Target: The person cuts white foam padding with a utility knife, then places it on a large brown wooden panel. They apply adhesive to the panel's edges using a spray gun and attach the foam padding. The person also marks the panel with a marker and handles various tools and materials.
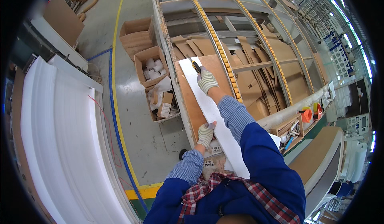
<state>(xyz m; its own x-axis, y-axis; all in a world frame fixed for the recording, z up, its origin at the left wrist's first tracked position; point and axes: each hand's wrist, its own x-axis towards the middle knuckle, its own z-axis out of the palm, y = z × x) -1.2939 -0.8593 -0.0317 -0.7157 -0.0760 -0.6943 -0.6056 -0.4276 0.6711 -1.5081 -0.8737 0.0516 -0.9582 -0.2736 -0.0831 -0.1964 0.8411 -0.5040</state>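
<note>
A long white foam board (206, 102) lies lengthwise on a brown wooden board (192, 111), running from the far end back toward my body. My right hand (208, 81), in a striped knit glove, is closed around a yellow-and-black utility knife (196, 66). Its blade points away from me, over the far end of the foam. Nearer to me, my left hand (205, 137), gloved too, grips the foam's left edge with the thumb on top. The fingers beneath are partly hidden.
Yellow roller tracks (218, 40) cross the table to the right, above loose cardboard pieces (260, 76). Cardboard boxes (150, 70) stand on the floor left of the table. Stacked white foam sheets (56, 144) fill the far left. A wooden tool box (290, 132) sits at right.
</note>
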